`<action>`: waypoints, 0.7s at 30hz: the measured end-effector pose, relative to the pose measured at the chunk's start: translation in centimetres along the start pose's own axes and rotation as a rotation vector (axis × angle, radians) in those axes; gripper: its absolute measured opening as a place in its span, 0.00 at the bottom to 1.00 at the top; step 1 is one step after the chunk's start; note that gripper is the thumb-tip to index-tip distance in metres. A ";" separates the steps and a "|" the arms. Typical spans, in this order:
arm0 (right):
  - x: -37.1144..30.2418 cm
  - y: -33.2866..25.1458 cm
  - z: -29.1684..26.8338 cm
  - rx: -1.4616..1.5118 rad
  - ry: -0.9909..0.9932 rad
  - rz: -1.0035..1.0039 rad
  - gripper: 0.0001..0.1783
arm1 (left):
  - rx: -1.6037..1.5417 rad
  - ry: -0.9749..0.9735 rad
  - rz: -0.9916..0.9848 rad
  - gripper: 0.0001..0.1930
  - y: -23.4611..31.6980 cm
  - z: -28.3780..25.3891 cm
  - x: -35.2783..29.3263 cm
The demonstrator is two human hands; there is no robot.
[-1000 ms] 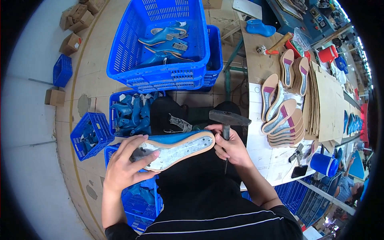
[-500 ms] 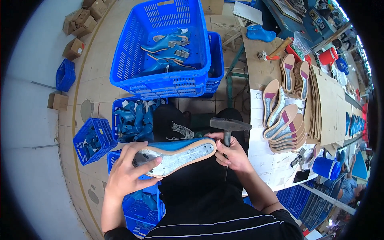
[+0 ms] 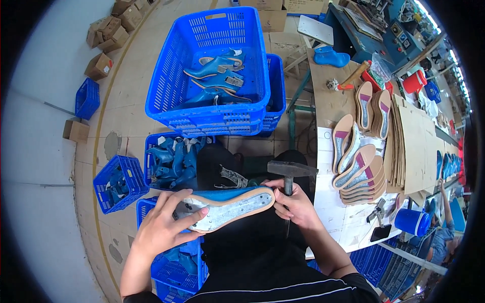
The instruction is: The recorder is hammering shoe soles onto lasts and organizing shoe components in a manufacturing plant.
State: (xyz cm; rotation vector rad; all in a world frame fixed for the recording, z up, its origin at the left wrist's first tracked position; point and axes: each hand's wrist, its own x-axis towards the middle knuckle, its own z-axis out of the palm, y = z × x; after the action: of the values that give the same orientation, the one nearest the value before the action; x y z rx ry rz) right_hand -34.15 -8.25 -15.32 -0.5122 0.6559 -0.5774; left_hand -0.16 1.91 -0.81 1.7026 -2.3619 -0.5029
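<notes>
A blue shoe last (image 3: pixel 230 206) with a tan insole and a grey metal bottom plate lies sole-up across my lap. My left hand (image 3: pixel 169 222) grips its heel end, fingers spread over the plate. My right hand (image 3: pixel 295 204) touches the toe end with its fingertips and also holds a hammer (image 3: pixel 289 174) upright, its dark head just above the toe.
A large blue crate (image 3: pixel 212 108) of blue lasts stands ahead on another crate. Smaller blue crates (image 3: pixel 118 184) of lasts sit on the floor at left and under my knees. The workbench (image 3: pixel 333 101) at right carries stacked insoles (image 3: pixel 361 169), cardboard sheets and a blue cup (image 3: pixel 411 222).
The last has shifted slightly right and levelled in my lap. The hammer stays raised beside its toe, and both hands keep their grip.
</notes>
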 end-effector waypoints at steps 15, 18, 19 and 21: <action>-0.3 -0.2 0.7 0.031 0.027 0.026 0.21 | 0.021 -0.012 -0.039 0.35 0.8 0.3 -0.6; -0.2 -0.3 0.6 0.019 0.038 0.034 0.21 | 0.035 0.008 -0.021 0.34 1.0 0.3 -0.6; -0.1 -0.3 0.6 0.018 0.038 0.039 0.21 | 0.038 0.012 -0.023 0.34 1.1 0.3 -0.6; -0.2 -0.4 0.6 0.017 0.042 0.036 0.21 | 0.042 0.014 -0.027 0.34 1.1 0.4 -0.7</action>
State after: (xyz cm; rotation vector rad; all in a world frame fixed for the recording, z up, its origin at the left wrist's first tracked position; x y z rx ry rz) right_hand -33.95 -8.22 -14.58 -0.4721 0.6984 -0.5610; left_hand -1.05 2.98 -0.70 1.7520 -2.3590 -0.4473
